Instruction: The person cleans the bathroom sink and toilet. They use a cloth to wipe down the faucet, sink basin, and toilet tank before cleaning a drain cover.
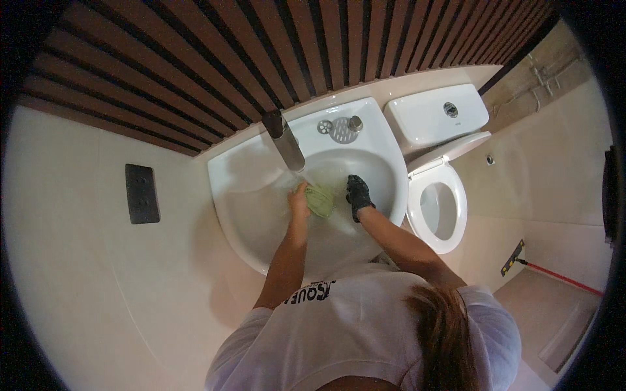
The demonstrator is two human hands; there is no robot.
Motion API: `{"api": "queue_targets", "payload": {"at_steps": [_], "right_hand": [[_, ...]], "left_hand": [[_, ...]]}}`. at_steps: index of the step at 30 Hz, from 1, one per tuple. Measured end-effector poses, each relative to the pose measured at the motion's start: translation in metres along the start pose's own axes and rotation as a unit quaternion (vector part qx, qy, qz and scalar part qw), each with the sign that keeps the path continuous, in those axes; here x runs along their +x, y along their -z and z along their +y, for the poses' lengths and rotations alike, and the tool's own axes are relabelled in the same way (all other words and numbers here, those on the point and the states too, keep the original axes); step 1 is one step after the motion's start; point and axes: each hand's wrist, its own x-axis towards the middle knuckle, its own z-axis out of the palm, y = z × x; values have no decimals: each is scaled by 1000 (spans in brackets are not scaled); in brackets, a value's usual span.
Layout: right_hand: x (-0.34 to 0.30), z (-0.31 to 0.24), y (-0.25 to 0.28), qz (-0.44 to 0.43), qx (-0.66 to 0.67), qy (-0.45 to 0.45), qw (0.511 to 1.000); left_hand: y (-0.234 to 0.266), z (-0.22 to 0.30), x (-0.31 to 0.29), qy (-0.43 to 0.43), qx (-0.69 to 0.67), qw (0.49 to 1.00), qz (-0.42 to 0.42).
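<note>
A pale green cloth (319, 201) is bunched in my bare left hand (298, 202), over the basin of the white sink (244, 228). Water runs from the dark tap (287, 146) beside the cloth. A black glove (360, 203) covers my right hand (358, 195), which is a short way right of the cloth and apart from it. Its fingers look bent and drawn together, with nothing visible in them. The palm side is hidden.
On the sink's back ledge are a round slotted drain cover (343, 130) and a small metal cap (355, 123). A white toilet (438, 202) with its lid up stands close to the right. Farther right leans a red-handled squeegee (561, 274). A dark wall plate (142, 193) is at left.
</note>
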Motion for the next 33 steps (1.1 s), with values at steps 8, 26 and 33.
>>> {"api": "queue_targets", "payload": {"at_steps": [8,26,33], "right_hand": [[-31,-46,-29,-191,21,27,981],[-100,-94,2,-196,-11,451,871],[-122,-149,-13,-102,-106,585,798]], "left_hand": [[-8,12,-9,24,19,996,-84],[-30,110,-185,-287,147,908,-266],[-45,109,-188,-13,-126,963,-237]]}}
